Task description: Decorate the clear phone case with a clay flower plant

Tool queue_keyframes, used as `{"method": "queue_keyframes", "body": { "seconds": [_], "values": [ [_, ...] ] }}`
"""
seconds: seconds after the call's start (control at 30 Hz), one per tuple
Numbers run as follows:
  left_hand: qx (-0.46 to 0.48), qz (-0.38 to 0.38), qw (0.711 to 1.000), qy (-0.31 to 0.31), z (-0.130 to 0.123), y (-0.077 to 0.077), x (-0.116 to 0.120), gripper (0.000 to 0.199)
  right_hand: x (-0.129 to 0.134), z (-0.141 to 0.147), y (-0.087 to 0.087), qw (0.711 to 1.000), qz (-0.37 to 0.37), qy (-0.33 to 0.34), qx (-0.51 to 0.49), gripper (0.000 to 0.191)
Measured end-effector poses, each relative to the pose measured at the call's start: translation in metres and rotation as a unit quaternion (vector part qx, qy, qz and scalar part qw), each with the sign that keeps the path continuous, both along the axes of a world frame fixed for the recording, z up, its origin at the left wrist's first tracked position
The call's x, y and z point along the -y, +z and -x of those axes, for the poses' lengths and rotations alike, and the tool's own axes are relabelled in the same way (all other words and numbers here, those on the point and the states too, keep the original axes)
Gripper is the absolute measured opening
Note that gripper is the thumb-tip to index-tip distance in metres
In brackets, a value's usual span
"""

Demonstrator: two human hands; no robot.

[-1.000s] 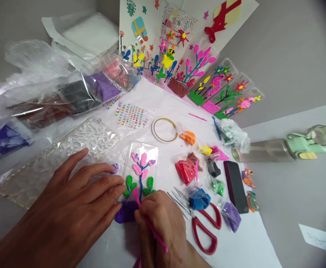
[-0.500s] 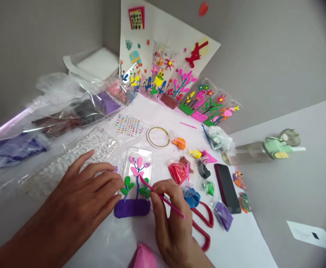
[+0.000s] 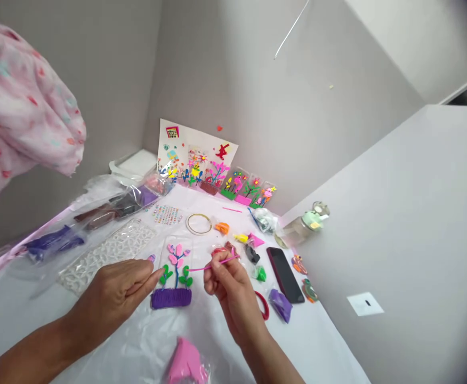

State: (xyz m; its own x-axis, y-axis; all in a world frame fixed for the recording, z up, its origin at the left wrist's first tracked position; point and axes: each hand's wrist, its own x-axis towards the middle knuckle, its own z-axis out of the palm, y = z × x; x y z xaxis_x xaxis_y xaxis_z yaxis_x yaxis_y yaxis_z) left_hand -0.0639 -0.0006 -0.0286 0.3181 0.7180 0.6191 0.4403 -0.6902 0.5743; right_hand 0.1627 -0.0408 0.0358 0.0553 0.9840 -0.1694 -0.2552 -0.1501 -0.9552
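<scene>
A clear phone case lies flat, decorated with a clay plant: pink petals, a blue stem, green leaves and a ridged purple clay base. My left hand is at the case's left side, fingers folded together, fingertips by the left leaves; anything inside them is hidden. My right hand pinches a thin pink modelling tool, its left end beside the right leaves. A small purple clay piece shows just beyond my left fingers. Pink clay in plastic sits at the near edge.
A textured clear case and bagged clay lie left. Behind are gem stickers and a bangle. To the right are clay packets, red-handled scissors, a phone and a bottle. Patterned fabric hangs upper left.
The view has tilted upward, bringing the patterned fabric in. My left fingers went from spread to folded. My right hand has drawn the tool's tip from the pink petals down to the right.
</scene>
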Motion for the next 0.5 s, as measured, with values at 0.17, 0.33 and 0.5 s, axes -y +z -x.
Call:
{"method": "queue_keyframes", "body": {
  "seconds": [0.17,0.33,0.5],
  "values": [
    [0.056,0.031,0.998,0.008,0.007,0.008,0.005,0.034,0.014,0.005,-0.023,1.000,-0.021,-0.015,-0.015,0.042],
    [0.094,0.049,0.994,0.005,0.005,0.024,0.018,0.026,0.013,0.005,-0.044,0.998,-0.062,-0.026,0.016,0.045],
    [0.102,0.091,0.991,0.005,-0.004,0.013,0.021,0.034,0.013,0.004,-0.054,0.994,-0.099,-0.026,0.047,0.051]
  ]
}}
